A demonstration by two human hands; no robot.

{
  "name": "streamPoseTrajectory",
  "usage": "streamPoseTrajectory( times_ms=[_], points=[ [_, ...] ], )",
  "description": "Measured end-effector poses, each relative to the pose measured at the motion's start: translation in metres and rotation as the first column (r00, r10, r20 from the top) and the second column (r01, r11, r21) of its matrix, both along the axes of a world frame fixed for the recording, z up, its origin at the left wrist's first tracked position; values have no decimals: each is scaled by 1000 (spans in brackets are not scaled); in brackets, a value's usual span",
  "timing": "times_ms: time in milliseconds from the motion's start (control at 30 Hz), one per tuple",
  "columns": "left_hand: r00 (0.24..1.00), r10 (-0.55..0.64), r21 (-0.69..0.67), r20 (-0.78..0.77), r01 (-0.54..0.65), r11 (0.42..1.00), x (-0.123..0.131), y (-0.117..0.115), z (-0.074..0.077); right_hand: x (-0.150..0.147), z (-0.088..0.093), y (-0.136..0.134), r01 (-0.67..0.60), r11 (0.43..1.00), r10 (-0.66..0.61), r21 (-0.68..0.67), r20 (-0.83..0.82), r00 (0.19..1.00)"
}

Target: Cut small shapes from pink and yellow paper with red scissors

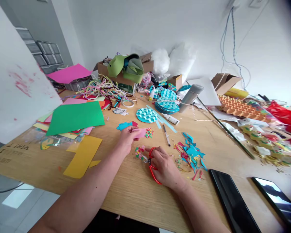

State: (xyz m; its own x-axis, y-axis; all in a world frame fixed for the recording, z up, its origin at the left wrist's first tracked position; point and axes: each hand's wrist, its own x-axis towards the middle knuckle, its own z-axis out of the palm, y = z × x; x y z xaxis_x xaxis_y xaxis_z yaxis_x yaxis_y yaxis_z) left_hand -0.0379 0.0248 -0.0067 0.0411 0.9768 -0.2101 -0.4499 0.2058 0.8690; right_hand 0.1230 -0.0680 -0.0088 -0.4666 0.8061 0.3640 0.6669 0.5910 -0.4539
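My left hand (pixel 126 138) pinches a small pink piece of paper (pixel 141 133) just above the wooden table (pixel 126 191). My right hand (pixel 165 168) is closed through the handles of red scissors (pixel 152 165), whose blades point left toward small coloured paper flowers (pixel 139 151). More tiny cut flowers (pixel 149 132) lie right beside the pink piece. A blue and red paper cutout (pixel 126 125) lies beyond my left hand.
Green sheet (pixel 75 117) and yellow sheet (pixel 83 156) lie left. Paper scraps (pixel 190 153), a pen (pixel 166 135) and teal scalloped discs (pixel 146 115) are ahead. Two dark tablets (pixel 232 200) sit near right. A cardboard box (pixel 126 72) and orange folded paper (pixel 240 108) stand behind.
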Motion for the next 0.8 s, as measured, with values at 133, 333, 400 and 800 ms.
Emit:
streamPoseTrajectory(
  times_ms=[133, 333, 400, 800],
  points=[
    [1000, 9, -11, -5, -9, 1000, 1, 1, 1, 0, -2, 0, -51, 998, 52, -21, 27, 998],
    [1000, 3, -23, 0, -3, 1000, 2, 1, -3, -1, -5, 0, -47, 999, 47, -6, -17, 999],
    [1000, 0, -28, 11, 1, 1000, 2, 2, -4, -2, -6, 1, -45, 999, 45, -8, 0, 999],
    [1000, -6, -8, -4, 6, 1000, 2, 2, -6, -6, -4, -3, -119, 993, 119, -13, 27, 992]
  ],
)
